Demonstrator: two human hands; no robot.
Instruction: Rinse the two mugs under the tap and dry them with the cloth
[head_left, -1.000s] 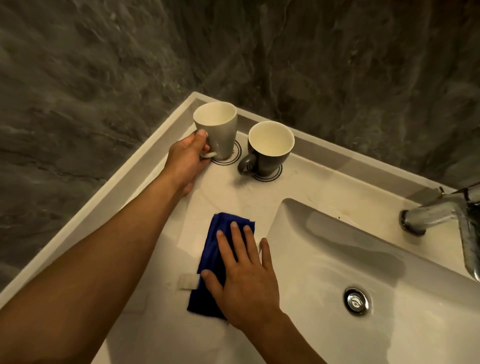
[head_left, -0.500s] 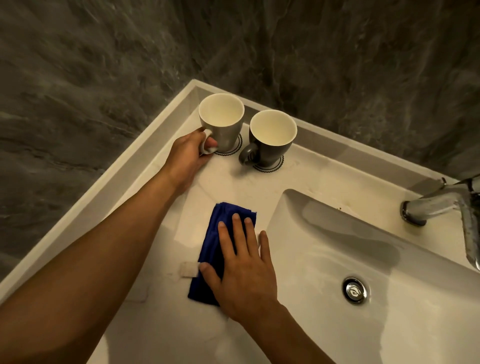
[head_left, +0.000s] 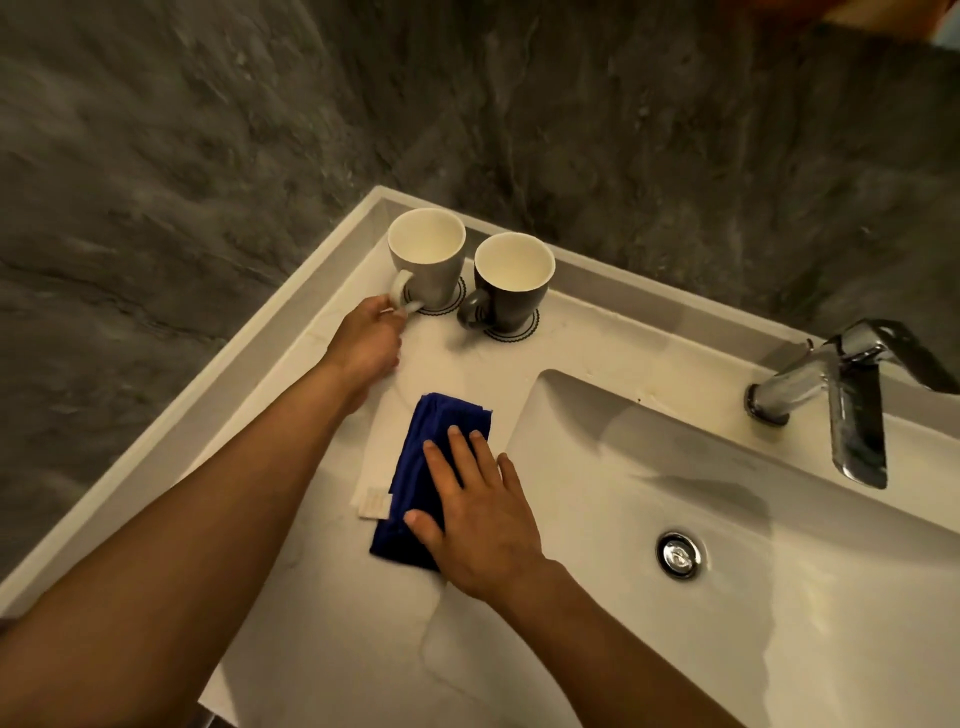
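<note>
The left hand pinched the handle of the pale mug, upright beside the dark mug at the bench's back corner. The right hand, grip released, lay flat on the blue cloth.

Landmark: the basin. Above it the way is open, save the tap overhanging its far right rim. Left of the basin, the cloth under the right hand fills the near counter. Farther left-back, two mugs stand nearly touching against the wall, a bare strip between them and the cloth.
</note>
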